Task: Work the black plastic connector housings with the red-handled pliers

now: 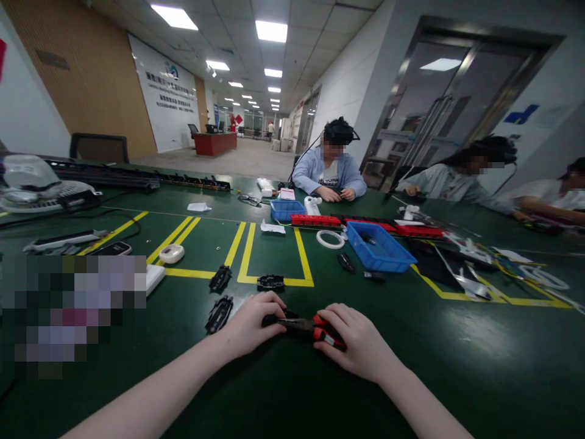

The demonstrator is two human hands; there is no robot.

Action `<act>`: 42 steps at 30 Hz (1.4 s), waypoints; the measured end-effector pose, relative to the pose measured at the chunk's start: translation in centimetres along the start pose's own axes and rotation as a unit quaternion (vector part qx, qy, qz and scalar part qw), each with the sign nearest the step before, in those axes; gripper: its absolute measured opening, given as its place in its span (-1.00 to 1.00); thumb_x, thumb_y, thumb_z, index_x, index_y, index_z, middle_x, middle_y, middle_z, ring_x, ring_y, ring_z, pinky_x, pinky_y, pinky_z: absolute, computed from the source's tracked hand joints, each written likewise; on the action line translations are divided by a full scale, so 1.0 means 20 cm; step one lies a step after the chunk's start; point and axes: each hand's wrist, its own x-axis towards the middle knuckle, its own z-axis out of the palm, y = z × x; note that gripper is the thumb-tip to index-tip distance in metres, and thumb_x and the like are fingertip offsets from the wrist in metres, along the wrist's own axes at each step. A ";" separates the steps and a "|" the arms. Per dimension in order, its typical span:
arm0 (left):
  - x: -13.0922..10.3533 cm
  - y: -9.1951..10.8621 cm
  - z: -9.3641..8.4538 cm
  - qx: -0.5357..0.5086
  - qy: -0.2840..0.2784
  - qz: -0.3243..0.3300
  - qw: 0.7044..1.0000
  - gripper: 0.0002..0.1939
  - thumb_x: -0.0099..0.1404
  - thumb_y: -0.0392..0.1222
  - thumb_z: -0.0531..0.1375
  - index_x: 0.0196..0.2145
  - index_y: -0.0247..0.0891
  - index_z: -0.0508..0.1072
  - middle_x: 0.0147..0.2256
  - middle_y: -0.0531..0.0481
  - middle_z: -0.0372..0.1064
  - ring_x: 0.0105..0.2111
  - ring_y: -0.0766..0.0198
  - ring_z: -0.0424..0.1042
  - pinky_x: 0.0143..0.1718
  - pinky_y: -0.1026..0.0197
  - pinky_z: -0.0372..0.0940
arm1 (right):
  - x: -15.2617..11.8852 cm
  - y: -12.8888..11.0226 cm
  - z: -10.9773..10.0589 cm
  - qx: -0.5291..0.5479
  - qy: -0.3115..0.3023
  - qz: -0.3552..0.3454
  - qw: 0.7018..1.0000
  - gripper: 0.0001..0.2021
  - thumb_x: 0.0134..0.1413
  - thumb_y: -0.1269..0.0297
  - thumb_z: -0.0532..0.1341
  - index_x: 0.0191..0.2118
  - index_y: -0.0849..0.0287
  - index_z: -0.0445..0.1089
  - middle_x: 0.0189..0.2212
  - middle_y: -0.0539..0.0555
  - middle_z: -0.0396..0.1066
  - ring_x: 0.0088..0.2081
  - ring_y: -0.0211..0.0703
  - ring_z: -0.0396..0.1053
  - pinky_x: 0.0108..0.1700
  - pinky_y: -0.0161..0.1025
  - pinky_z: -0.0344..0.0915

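My right hand (350, 338) is closed round the red-and-black handles of a pair of pliers (299, 326), whose jaws point left. My left hand (256, 323) pinches a small black part (269, 320) right at the plier tips. Fingers and jaws cover most of that part, so its full shape is hidden. Just left of my left hand lies a black plastic piece (219, 314) with a ribbed inside. Similar black pieces rest farther off, one at the yellow tape corner (220, 278) and another on the tape line (270, 281).
Beyond my hands stand a large blue bin (379, 247) and a smaller blue bin (287, 210), with a tape roll (331, 239) between. Red strips (320, 221) run across the table (457, 366). A round beige case (172, 253) lies left. Several people sit across and to the right.
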 end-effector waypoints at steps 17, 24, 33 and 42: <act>0.00 0.01 0.02 -0.007 -0.002 -0.008 1.000 -0.95 0.28 -0.23 0.26 -0.33 -0.23 0.52 -0.10 -0.03 0.40 -0.07 0.14 0.39 0.04 0.02 0.26 | -0.04 0.00 0.01 0.005 0.021 0.018 1.000 -0.63 0.03 0.17 0.34 -0.05 0.15 0.34 -0.15 0.15 0.44 -0.18 -0.05 0.41 -0.19 -0.11 0.38; 0.00 -0.01 0.02 -0.017 -0.004 -0.002 1.000 -0.93 0.28 -0.21 0.26 -0.32 -0.24 0.53 -0.09 -0.04 0.40 -0.07 0.14 0.39 0.03 0.02 0.28 | -0.04 0.01 0.02 0.022 0.022 0.022 0.999 -0.64 0.04 0.18 0.34 -0.05 0.14 0.34 -0.14 0.15 0.44 -0.16 -0.04 0.42 -0.17 -0.10 0.39; 0.00 0.02 0.01 -0.027 -0.006 -0.005 1.000 -0.95 0.29 -0.24 0.25 -0.32 -0.25 0.52 -0.09 -0.05 0.40 -0.05 0.13 0.39 0.03 0.02 0.29 | -0.05 0.00 0.03 0.031 0.019 0.032 0.999 -0.61 0.03 0.22 0.35 -0.02 0.15 0.33 -0.13 0.15 0.43 -0.15 -0.04 0.42 -0.15 -0.10 0.41; -0.01 -0.01 0.01 -0.036 0.001 -0.006 0.999 -0.94 0.27 -0.24 0.27 -0.30 -0.24 0.54 -0.06 -0.05 0.39 -0.03 0.13 0.39 0.06 0.02 0.28 | -0.04 -0.03 0.03 0.026 0.000 0.045 0.999 -0.63 0.05 0.21 0.33 -0.03 0.17 0.34 -0.15 0.16 0.43 -0.17 -0.01 0.41 -0.16 -0.07 0.40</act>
